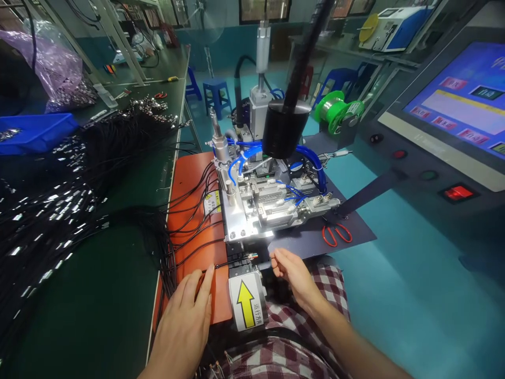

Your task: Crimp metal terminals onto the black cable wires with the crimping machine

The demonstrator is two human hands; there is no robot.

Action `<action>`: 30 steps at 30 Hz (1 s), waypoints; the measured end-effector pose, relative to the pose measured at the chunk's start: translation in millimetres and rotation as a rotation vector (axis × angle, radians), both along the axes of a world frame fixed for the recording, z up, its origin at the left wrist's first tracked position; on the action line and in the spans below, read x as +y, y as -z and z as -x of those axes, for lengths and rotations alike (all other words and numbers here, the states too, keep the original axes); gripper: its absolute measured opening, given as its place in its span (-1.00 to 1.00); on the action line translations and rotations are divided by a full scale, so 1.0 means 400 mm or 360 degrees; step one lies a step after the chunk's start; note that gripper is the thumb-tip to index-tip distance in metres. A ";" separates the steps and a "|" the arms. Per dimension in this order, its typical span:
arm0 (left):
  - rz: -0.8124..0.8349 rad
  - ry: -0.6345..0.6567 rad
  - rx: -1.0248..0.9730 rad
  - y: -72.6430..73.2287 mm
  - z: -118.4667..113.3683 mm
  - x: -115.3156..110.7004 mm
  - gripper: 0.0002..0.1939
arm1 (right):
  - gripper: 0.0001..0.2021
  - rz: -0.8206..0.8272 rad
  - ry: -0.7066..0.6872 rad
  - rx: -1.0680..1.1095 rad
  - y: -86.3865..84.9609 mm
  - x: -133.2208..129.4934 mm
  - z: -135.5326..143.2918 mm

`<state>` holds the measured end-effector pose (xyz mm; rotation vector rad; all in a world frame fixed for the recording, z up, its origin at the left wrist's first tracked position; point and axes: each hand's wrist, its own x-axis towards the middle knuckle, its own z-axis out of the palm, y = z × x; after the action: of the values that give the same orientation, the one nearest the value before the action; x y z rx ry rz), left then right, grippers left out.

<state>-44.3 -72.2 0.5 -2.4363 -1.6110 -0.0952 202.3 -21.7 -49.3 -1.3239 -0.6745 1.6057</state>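
Note:
A black cable (225, 263) lies across the front of a small machine, its stripped end (253, 256) showing small coloured wires. My left hand (189, 310) rests on the orange board with thumb and fingers closed on this cable. Just right of the wire end, apart from it, is my right hand (290, 273), its fingertips pinched together; anything between them is hidden. The cable crosses a dark holder (239, 263) above a white label with a yellow arrow (246, 302). Several other black cables (197, 226) run over the orange board (191, 173) into the machine (272, 200).
A big heap of black cables (110, 131) covers the left bench beside a blue bin (35, 134). Red-handled scissors (336, 235) lie right of the machine. A black nozzle (284, 129) hangs overhead. A green wire spool (335, 113) and control screen (461, 100) stand right.

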 end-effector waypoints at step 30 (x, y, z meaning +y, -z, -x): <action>0.0848 0.0815 -0.0813 -0.192 0.062 0.036 -0.70 | -0.68 -0.0114 -0.0291 -0.0336 -0.165 -0.056 -0.023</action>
<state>-69.3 -57.7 77.3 -3.4216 -1.2283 -0.4544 211.3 -44.1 16.9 -1.4242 -0.9979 1.5814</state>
